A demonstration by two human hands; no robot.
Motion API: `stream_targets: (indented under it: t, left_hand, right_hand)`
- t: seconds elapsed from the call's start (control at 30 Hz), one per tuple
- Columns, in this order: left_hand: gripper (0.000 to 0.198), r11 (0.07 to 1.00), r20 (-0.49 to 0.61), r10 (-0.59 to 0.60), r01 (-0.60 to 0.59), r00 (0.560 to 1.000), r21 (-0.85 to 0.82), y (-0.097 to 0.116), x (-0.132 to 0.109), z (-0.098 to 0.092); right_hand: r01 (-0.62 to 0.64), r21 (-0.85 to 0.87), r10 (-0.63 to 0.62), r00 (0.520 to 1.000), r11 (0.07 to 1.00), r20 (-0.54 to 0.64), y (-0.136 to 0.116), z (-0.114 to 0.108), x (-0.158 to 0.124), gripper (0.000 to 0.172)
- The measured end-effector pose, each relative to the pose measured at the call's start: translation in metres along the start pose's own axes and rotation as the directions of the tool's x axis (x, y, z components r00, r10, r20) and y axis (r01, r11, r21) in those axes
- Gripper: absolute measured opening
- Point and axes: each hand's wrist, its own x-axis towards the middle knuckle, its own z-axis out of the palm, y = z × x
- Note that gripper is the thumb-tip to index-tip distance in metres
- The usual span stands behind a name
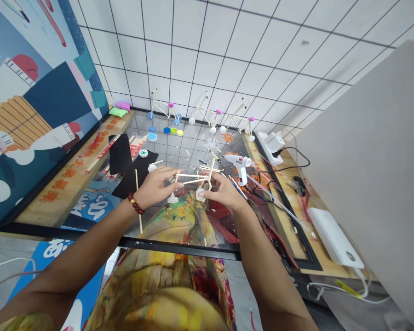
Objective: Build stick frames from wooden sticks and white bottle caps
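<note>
Both my hands hold a small model built of thin wooden sticks and white bottle caps above a glass-topped table. My left hand, with a red bead bracelet at the wrist, pinches the sticks at the model's left end. My right hand grips its right side, thumb pressed on a white cap. A long loose stick lies on the table under my left wrist. A white glue gun stands just right of the model.
Three finished stick models stand along the tiled back wall, with coloured caps beside them. Black paper sheets and stick bundles lie left. A power strip, cables and a white power bank sit right.
</note>
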Motion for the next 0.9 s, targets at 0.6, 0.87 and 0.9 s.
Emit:
stream_targets:
  t: [0.6,0.87,0.9]
  left_hand:
    - [0.044,1.000,0.157,-0.009,0.005,0.988,0.022,-0.007,-0.001,-0.008]
    - [0.031,0.986,0.142,-0.096,0.113,0.985,-0.119,-0.003,0.000,-0.001]
    - [0.030,0.984,0.135,-0.104,0.122,0.985,-0.129,-0.003,0.000,0.000]
  right_hand:
    - [-0.020,0.102,0.025,0.998,0.995,-0.052,0.007,-0.004,0.004,0.060]
    - [-0.046,0.229,0.053,0.998,0.972,-0.028,0.017,-0.002,0.007,0.058]
    - [-0.050,0.236,0.057,0.998,0.971,-0.022,0.018,-0.002,0.007,0.060]
